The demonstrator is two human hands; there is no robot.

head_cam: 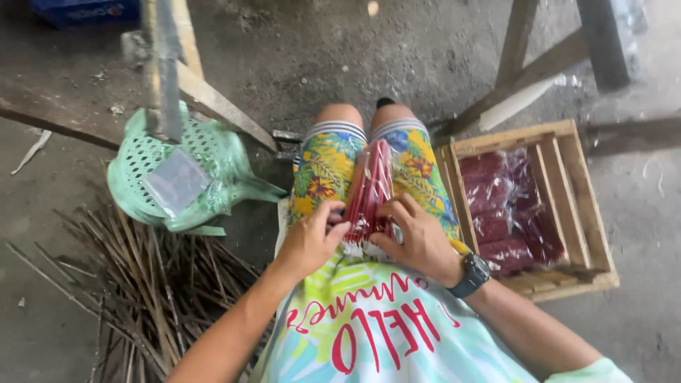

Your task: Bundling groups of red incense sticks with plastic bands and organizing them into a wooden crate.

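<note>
Both hands grip 1 flat bundle of red packets (370,188) that lies along the lap between the person's knees, on flowered shorts (323,170). The left hand (311,239) closes on the bundle's near left corner, thumb on top; the right hand (418,237), a dark watch (471,274) on its wrist, clamps the near right edge. Just beside the right knee stands a wooden crate (567,191) holding more dark red packs. To the left lie a green plastic chair (206,163) and a heap of thin sticks (135,284).
</note>
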